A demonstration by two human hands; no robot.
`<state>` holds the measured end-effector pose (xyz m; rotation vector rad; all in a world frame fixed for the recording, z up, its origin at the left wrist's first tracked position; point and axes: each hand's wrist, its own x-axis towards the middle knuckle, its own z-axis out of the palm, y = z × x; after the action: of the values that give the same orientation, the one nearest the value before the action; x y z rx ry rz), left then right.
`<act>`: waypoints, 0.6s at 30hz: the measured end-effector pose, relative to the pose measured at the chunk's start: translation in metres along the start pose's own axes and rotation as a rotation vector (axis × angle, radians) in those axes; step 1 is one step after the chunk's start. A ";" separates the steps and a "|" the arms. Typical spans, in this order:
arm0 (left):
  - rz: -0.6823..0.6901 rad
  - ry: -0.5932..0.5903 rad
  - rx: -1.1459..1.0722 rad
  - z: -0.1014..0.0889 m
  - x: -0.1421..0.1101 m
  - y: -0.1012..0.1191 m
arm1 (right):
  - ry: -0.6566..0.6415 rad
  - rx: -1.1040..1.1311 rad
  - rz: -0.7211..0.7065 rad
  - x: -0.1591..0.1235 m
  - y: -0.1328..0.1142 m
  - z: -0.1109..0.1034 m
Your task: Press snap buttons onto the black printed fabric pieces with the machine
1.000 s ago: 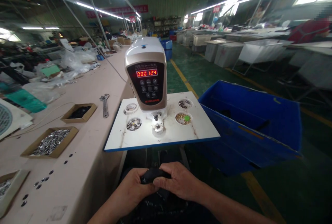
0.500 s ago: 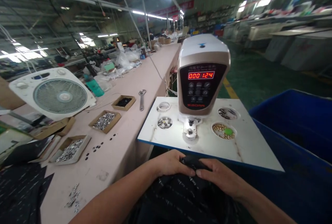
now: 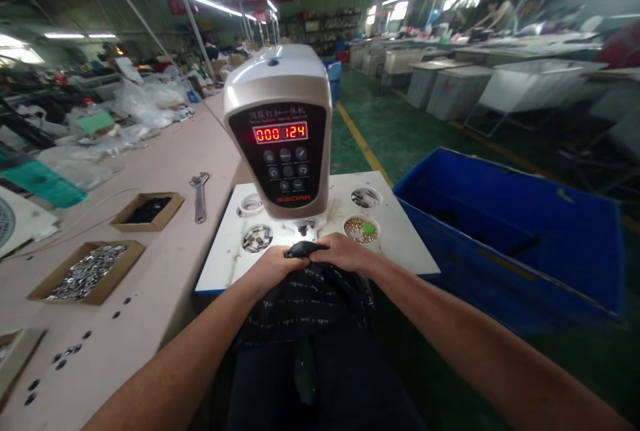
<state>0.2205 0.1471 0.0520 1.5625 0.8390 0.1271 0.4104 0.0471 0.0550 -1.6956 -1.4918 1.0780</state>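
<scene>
By the white tabletop (image 3: 400, 241), bunched black cloth (image 3: 295, 304), pale-printed in rows

Head-worn view, forward and down

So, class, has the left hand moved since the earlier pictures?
Yes, forward: the left hand, earlier short of the white tabletop, now reaches past its front edge, toward the machine.

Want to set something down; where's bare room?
On the pinkish table: beyond the silver metal wrench; between the brown cardboard box of silver pieces and white platform. Crowded: among black discs; the platform's front, by black printed cloth.
</scene>
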 end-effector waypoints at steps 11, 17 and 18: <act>0.001 0.072 0.031 -0.011 0.022 0.011 | 0.081 -0.031 0.036 0.027 -0.001 -0.011; -0.011 0.056 -0.009 -0.012 0.028 0.013 | 0.095 -0.028 0.063 0.032 -0.002 -0.014; -0.013 0.050 -0.017 -0.012 0.029 0.013 | 0.096 -0.021 0.065 0.032 -0.002 -0.014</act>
<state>0.2403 0.1743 0.0551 1.5429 0.8849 0.1638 0.4232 0.0798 0.0577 -1.7959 -1.4017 1.0027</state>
